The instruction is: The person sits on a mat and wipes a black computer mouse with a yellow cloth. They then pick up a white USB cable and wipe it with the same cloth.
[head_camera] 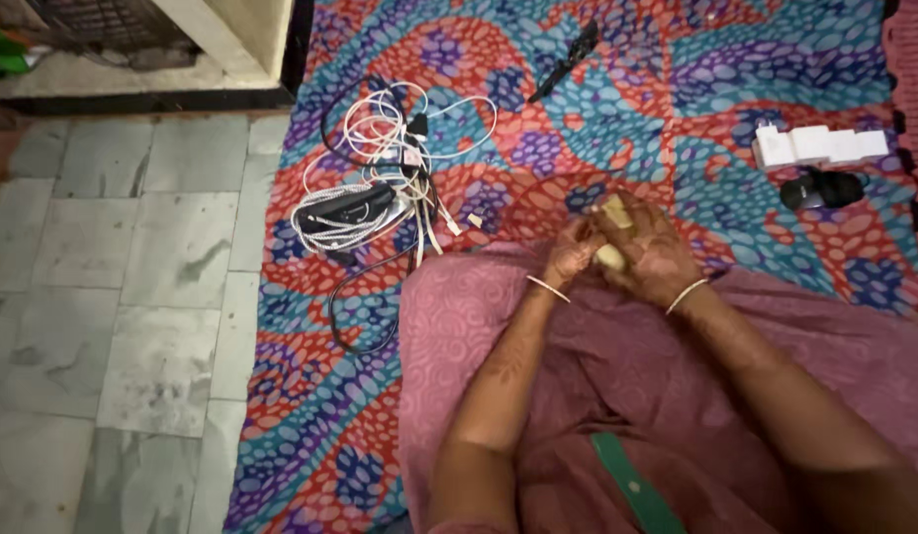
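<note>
Colourful cloth (pixel 677 109) with red, blue and purple spots lies under both hands. Left hand (pixel 570 252) and right hand (pixel 649 255) meet over a pink lap, together gripping a small pale object (pixel 614 229) between them. Left of the hands sits a pile of white and black cables (pixel 375 183). Farther left is grey tiled floor (pixel 123 297). Right of the hands lie white blocks (pixel 820 145).

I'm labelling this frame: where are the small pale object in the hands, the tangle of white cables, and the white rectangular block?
Small pale object (pixel 613 237), head view, its lower end between both hands.
Tangle of white cables (pixel 380 148), head view, middle loops.
White rectangular block (pixel 820 144), head view, top face.
</note>
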